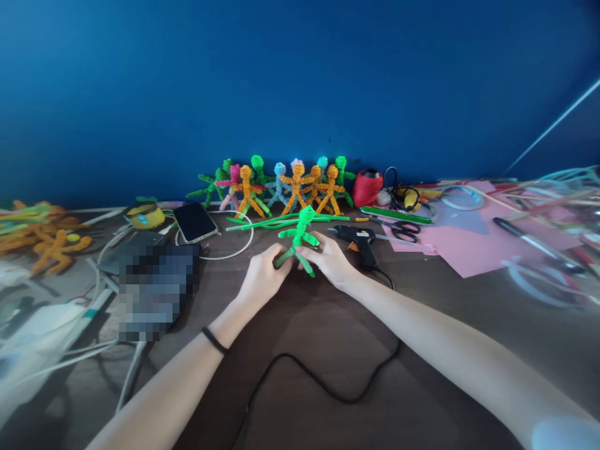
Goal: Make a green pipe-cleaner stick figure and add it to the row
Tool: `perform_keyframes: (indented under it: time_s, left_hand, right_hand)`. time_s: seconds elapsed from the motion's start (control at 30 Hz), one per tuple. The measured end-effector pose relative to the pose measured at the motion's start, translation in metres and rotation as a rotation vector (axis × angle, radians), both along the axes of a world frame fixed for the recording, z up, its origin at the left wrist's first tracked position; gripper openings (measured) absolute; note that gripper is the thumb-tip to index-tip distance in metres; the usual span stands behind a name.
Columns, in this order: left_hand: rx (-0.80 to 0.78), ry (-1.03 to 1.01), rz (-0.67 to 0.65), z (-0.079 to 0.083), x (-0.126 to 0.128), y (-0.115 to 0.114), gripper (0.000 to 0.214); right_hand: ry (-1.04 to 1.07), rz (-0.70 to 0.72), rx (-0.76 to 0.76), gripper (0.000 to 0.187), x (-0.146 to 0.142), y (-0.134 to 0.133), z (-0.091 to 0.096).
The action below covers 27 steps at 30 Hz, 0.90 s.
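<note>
Between my hands stands a green pipe-cleaner figure [300,237], upright with its head up and its arms out to the sides. My left hand [268,275] is closed on its left-side leg, with the fingertips partly hidden. From the other side my right hand [330,259] pinches the figure near its hips and other leg. Just behind it lie several loose green pipe cleaners [276,220]. A black glue gun [359,240] rests on the table close to my right hand, and scissors [405,230] lie beyond it.
Several finished pipe-cleaner figures [297,184] lean along the blue wall. Red yarn [368,187] sits beside them. A phone [194,222] and white cable are at left, near orange figures [59,250]. Pink paper [462,247] covers the right side. A black cord [323,390] crosses the front.
</note>
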<state>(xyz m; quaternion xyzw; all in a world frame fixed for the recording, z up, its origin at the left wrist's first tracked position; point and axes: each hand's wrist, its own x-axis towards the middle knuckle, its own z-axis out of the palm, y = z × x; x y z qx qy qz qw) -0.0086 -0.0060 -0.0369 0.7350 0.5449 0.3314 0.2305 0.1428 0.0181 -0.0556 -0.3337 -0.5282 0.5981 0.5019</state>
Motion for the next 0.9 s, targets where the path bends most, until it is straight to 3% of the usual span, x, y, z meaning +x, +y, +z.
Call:
perform_keyframes:
  time_s: [0.2, 0.33, 0.43, 0.6, 0.9]
  left_hand:
    - [-0.422, -0.523, -0.157, 0.003, -0.006, 0.010, 0.026]
    - [-0.682, -0.700, -0.174, 0.004, -0.009, 0.015, 0.038]
    - [-0.769, -0.760, -0.170, 0.006, -0.008, 0.015, 0.036]
    - [-0.776, -0.797, -0.179, 0.007, -0.005, 0.012, 0.019]
    - [-0.537, -0.612, -0.132, 0.007, 0.000, 0.006, 0.017]
  right_hand:
    - [0.057, -0.003, 0.004, 0.033, 0.001, 0.003, -0.005]
    - [0.061, 0.033, 0.012, 0.031, 0.002, 0.003, -0.006]
    - [0.068, 0.066, 0.031, 0.031, 0.002, 0.002, -0.006]
    - [0.038, 0.073, 0.058, 0.030, 0.003, 0.001, -0.004]
    - [0.082, 0.078, -0.005, 0.032, 0.002, 0.002, -0.004]
